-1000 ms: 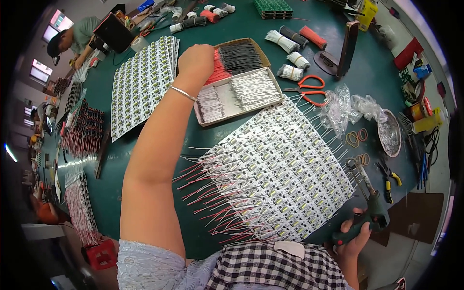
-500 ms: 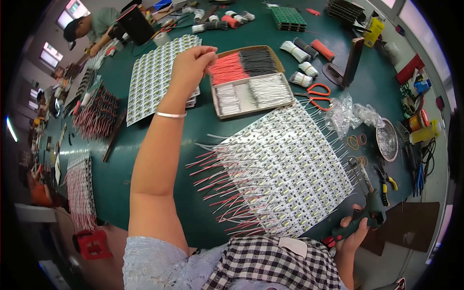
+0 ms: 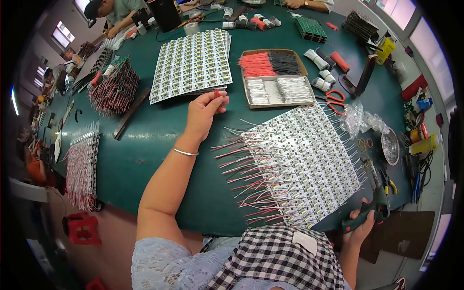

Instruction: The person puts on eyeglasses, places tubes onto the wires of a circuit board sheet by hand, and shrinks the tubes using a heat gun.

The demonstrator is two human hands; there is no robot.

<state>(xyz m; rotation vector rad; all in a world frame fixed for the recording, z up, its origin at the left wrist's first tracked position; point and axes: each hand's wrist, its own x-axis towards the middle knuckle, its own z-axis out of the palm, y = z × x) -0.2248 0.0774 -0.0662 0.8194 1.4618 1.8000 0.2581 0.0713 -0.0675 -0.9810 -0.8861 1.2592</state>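
Observation:
My left hand (image 3: 202, 117) is raised over the table, thumb and fingers pinched on a small bunch of red wires (image 3: 216, 94). It is left of a cardboard box (image 3: 281, 105) holding red, black and white cut wires, and just below a stack of white circuit-board panels (image 3: 191, 65). My right hand (image 3: 358, 233), low at the right, is wrapped round the grip of a green soldering gun (image 3: 381, 199). Between my hands lies a white circuit-board panel (image 3: 309, 164). Red and white wires stick out from its left side, and pale wires from its right.
Orange-handled scissors (image 3: 334, 96), crumpled clear plastic (image 3: 355, 118), a round metal dish (image 3: 390, 146) and yellow-handled pliers (image 3: 389, 183) are on the right. Wired board bundles (image 3: 113, 89) stand left, near a dark bar (image 3: 131, 114). Another person (image 3: 116, 14) works at far left.
My left hand has drawn back from the box's left side toward me, and red wires now show in its fingers. My right hand still holds the soldering gun. The whole view has shifted.

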